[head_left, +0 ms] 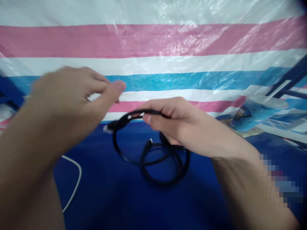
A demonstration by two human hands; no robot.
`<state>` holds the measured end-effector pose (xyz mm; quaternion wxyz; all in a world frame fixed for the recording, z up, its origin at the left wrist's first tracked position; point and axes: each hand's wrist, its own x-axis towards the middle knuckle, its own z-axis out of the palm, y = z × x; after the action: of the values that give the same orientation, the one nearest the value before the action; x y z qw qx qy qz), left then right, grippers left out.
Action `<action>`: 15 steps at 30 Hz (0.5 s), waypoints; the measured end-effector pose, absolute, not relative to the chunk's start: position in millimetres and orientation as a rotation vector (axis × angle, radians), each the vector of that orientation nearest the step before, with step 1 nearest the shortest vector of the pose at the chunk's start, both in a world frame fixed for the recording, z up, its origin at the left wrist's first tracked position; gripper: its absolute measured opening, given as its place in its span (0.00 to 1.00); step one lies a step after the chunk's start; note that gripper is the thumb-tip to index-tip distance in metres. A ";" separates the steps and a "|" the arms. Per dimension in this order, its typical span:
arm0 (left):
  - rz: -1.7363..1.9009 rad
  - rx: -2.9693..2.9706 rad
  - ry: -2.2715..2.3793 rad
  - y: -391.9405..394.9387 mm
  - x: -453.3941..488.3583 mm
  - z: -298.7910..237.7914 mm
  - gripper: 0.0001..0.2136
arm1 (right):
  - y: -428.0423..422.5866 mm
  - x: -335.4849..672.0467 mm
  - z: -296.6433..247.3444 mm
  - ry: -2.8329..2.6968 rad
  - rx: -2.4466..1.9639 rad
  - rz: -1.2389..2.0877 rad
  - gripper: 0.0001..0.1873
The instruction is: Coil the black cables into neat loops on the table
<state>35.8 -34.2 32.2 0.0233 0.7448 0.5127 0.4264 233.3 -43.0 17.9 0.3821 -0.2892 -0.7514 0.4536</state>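
Observation:
My right hand [172,119] holds a black USB cable [165,184], pinched between thumb and fingers. From this grip the cable hangs in loose coils above a dark blue surface [107,198]. One end, a plug with a pale metal tip [109,127], points left. A smaller plug [149,143] shows inside the loops. Up and to the left, apart from the cable, is my left hand [79,91], smeared by motion. Its thumb and fingers are drawn together, and nothing shows between them.
A white cord [78,179] curves over the blue surface at lower left. To the right stands a blue cup [254,113] with a cartoon figure, a pale lid and a straw. Striped plastic sheeting [153,41] hangs behind, with dark blue frame bars [294,75] at the right.

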 end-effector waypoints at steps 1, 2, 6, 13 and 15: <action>1.166 2.419 1.529 -35.7 40.9 33.1 0.21 | -45.4 235.8 20.5 -1.980 -0.731 1.153 0.13; 1.000 2.468 1.419 -37.1 47.8 33.1 0.22 | -47.7 238.2 23.1 -2.006 -0.726 1.142 0.14; 0.875 2.140 1.108 -39.5 78.2 27.7 0.23 | -50.3 248.8 29.8 -1.882 -0.790 1.014 0.10; 1.175 1.864 1.263 -40.4 86.3 30.9 0.25 | -41.9 259.0 28.9 -1.683 -0.690 0.593 0.04; 1.255 1.829 1.236 -42.4 86.8 32.9 0.24 | -42.9 254.5 27.8 -1.635 -0.696 0.477 0.04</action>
<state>86.8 -42.4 32.9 0.2968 0.6878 0.4648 0.4720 254.5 -42.9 27.8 0.6057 -0.3011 -0.7071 0.2063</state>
